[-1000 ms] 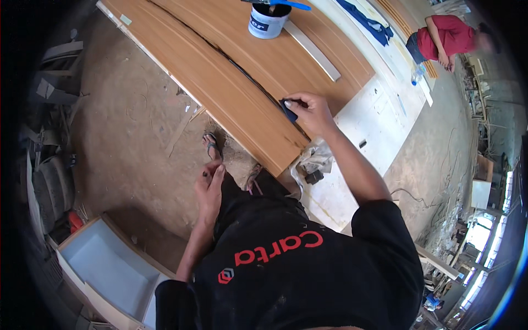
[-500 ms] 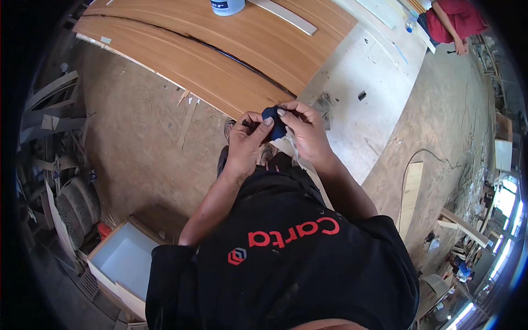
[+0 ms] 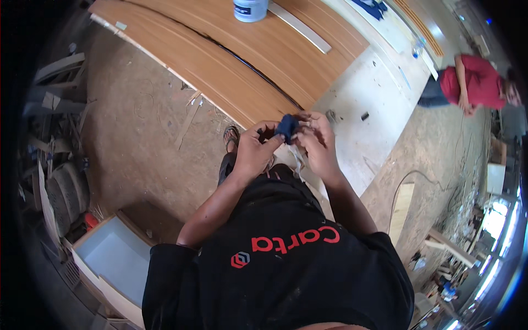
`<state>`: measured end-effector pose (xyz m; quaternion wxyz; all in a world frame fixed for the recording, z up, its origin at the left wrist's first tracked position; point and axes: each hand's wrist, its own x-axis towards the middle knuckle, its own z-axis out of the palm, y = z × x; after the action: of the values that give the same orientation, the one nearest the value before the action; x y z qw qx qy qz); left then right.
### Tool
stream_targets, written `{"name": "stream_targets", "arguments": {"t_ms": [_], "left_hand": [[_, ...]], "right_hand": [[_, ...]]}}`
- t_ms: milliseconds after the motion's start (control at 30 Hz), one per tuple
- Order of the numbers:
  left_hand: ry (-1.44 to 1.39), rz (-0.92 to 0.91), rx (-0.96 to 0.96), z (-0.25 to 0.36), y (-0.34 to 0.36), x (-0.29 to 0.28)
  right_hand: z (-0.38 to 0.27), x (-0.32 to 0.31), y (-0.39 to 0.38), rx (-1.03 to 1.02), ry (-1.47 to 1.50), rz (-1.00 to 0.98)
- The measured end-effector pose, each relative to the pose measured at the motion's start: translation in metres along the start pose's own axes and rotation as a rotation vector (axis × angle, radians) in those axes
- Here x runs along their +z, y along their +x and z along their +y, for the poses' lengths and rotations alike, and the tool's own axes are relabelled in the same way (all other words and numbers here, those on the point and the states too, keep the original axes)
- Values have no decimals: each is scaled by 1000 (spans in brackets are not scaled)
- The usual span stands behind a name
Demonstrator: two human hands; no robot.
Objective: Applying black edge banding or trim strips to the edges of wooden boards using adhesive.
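A small bunched piece of dark blue cloth [image 3: 286,127] is held between my two hands in front of my waist. My left hand [image 3: 256,151] pinches its left side, thumb on the near edge. On the other side, the bent fingers of my right hand [image 3: 320,144] close on the cloth, slightly blurred. A pale strip or thread [image 3: 297,159] hangs below the bundle beside my right hand. Just beyond my hands is the near corner of a wood-grain panel [image 3: 264,104], with a dark wavy line along it.
On the panel stand a white-and-blue tub [image 3: 250,12] and a pale strip [image 3: 302,30]. A white board surface [image 3: 357,132] lies to the right. A person in a red top [image 3: 478,82] stands at the far right. An open box-like drawer [image 3: 113,253] is at lower left.
My hands have shifted slightly right, and the cloth is bunched tighter. My right fingers have curled lower around it. The view has tilted, showing more of the person in red.
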<state>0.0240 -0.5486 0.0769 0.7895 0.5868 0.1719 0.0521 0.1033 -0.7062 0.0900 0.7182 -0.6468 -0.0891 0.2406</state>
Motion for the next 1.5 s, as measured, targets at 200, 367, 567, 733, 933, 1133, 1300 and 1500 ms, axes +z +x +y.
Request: {"name": "stream_targets", "arguments": {"t_ms": [200, 367, 567, 733, 933, 1133, 1300, 1500], "left_hand": [[430, -28, 30, 13, -1, -19], [385, 193, 149, 1, 7, -39], [201, 494, 9, -20, -24, -99], [159, 740, -281, -72, -90, -143], [81, 973, -367, -120, -136, -157], [13, 964, -438, -122, -122, -157], [-46, 890, -379, -112, -105, -162], [-9, 920, -389, -114, -103, -167]], "right_hand": [[-25, -9, 25, 32, -189, -379], [-24, 2, 88, 91, -544, -491], [-8, 64, 241, -465, -916, -338], [31, 142, 360, -877, -1142, -345], [58, 180, 417, -1261, -1429, -457], [63, 178, 432, -951, -1171, -704], [53, 185, 420, -907, -1283, -696], [49, 186, 418, -761, -1314, -766]]}}
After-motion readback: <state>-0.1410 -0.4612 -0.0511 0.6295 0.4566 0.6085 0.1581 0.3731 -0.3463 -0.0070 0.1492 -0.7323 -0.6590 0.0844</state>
